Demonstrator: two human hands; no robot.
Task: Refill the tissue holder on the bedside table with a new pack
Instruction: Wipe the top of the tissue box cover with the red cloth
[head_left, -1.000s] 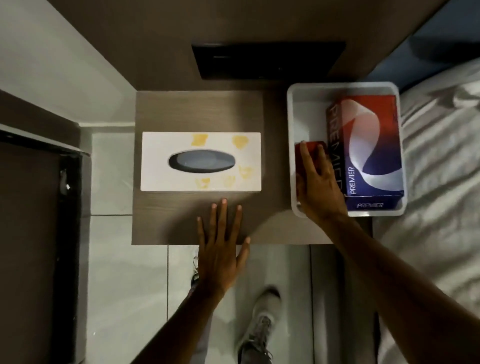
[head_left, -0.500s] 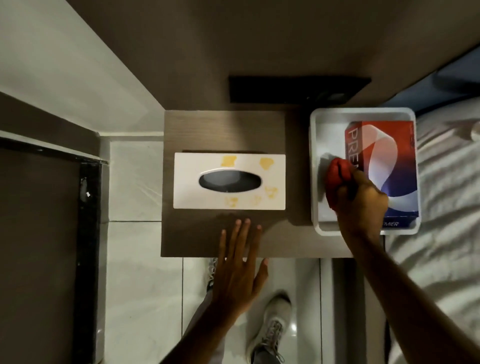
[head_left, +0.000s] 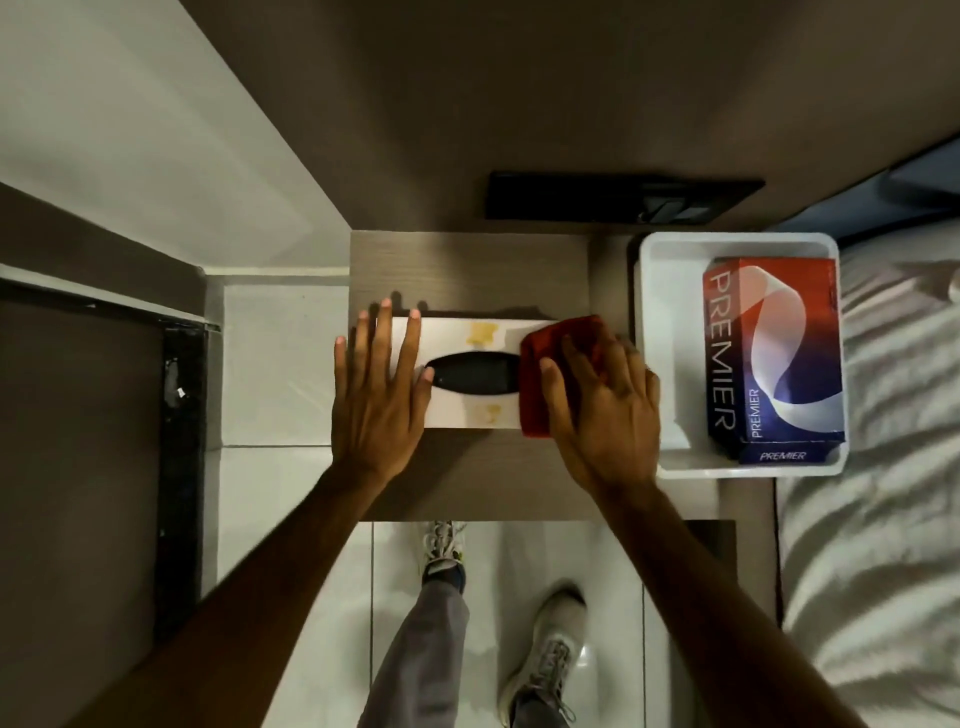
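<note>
Fingers of the left hand were spread apart and laid flat, palm down, over the left end of the white tissue holder; they gripped nothing. Fingers of the right hand were pressed down on a red cloth, which lay over the right end of the same holder; whether they pinched the cloth or merely pressed it could not be determined.

Between the 2 sets of fingertips, the holder's dark oval opening was exposed, its right end just under the cloth's edge. No tissue was seen protruding from it. 2 yellowish marks were noted on the lid, 1 beyond the opening and 1 on its near side.

The holder sat on the bedside table, its far edge roughly level with the left fingertips.

Right of the right hand, and apart from it, a white tray stood on the table. The new pack, a red, white and blue box marked PREMIER, lay inside the tray against its right wall, untouched by either hand.

Bedding lay further right of the tray. Nearer than both wrists, 2 light shoes stood on pale floor tiles.
</note>
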